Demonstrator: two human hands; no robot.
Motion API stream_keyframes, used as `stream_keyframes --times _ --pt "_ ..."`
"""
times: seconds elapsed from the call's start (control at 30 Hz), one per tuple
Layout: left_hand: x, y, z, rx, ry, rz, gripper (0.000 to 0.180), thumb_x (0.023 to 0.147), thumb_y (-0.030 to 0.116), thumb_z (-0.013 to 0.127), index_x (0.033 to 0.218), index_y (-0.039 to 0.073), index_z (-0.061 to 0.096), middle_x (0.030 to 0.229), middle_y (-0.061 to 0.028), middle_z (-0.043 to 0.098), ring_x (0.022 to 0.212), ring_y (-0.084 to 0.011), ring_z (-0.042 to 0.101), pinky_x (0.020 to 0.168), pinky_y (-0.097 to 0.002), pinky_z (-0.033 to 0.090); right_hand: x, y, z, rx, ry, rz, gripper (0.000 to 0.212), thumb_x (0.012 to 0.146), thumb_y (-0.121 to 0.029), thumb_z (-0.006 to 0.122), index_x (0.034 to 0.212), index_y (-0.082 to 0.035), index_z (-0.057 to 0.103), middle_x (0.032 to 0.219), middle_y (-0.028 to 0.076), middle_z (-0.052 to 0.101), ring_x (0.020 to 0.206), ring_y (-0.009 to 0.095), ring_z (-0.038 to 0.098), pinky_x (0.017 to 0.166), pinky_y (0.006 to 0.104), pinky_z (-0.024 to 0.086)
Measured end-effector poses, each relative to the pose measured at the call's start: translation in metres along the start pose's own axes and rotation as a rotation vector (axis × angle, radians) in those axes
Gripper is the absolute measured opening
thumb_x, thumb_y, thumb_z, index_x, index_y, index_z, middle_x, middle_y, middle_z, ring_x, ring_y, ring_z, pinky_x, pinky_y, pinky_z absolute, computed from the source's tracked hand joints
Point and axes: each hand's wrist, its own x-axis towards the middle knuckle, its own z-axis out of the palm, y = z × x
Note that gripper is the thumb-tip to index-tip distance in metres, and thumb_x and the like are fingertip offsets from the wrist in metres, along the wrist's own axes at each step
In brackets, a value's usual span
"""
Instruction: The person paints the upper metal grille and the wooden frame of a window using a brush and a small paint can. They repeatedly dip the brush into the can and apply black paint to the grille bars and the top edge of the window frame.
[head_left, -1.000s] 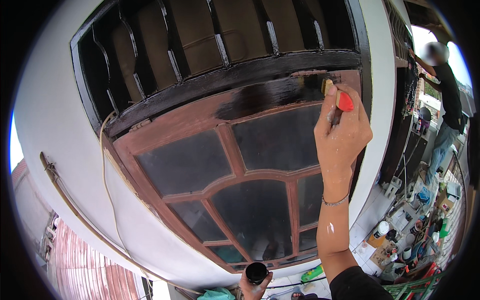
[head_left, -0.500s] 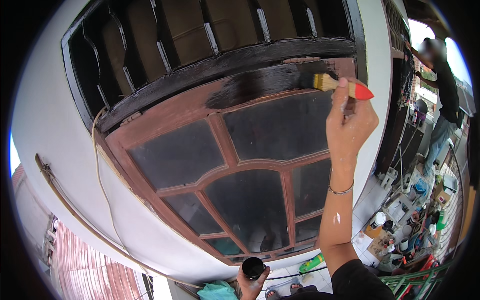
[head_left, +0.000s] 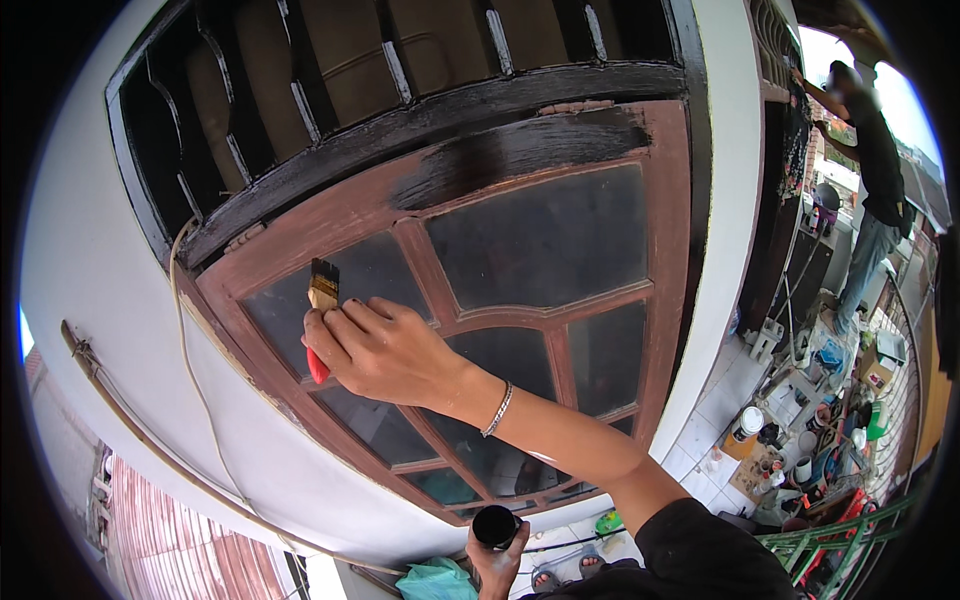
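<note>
My right hand grips a paintbrush with a red-tipped handle and dark, paint-wet bristles pointing up. It is in front of the upper left pane of a brown wooden window shutter. Dark paint covers much of the shutter's top rail, while the rail's left part is still brown. Low in the view, my left hand is closed round a small cup whose inside looks black.
Above the shutter runs a dark-painted frame with bars. A cable hangs along the white wall at left. At right, another person reaches toward a similar frame, above floor clutter with a white-lidded container. A green railing stands lower right.
My right hand has swung from the top rail's right end down and left with the paintbrush, whose bristles now point up. My left hand still holds the cup.
</note>
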Motion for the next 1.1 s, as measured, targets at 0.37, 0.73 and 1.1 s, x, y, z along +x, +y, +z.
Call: stream_keyframes --times 0.37,0.73,1.1 --pt "-0.01 -0.028 -0.018 -0.067 0.03 -0.129 0.043 0.075 0.005 0.091 0.109 0.001 0.065 0.094 -0.0052 0.073 0.085 -0.0136 0.07 0.081 -0.0277 0.055 -0.044 0.167 -0.19 -0.513 0.486 0.639 0.021 0.103 -0.019 0.063 0.101 0.0 0.073 0.076 0.007 0.071 0.063 0.015 0.066 0.056 0.0287 0.048" --pt "0.034 -0.002 0.042 0.115 -0.147 0.129 0.038 0.08 0.009 0.089 0.108 0.001 0.066 0.094 -0.0041 0.073 0.086 -0.0112 0.068 0.081 -0.0279 0.055 -0.169 -0.048 -0.23 0.286 0.155 1.119 0.027 0.107 -0.021 0.056 0.103 0.006 0.057 0.071 0.011 0.064 0.054 0.012 0.057 0.055 0.0226 0.045" --pt "0.041 0.018 0.074 0.219 -0.174 0.304 0.059 0.066 0.004 0.091 0.118 0.001 0.063 0.107 -0.0139 0.069 0.1 -0.0298 0.069 0.088 -0.0364 0.054 -0.183 -0.074 -0.247 0.274 -0.361 1.08 0.011 0.092 -0.007 0.072 0.096 0.003 0.07 0.08 0.012 0.071 0.061 0.016 0.068 0.055 0.028 0.05"
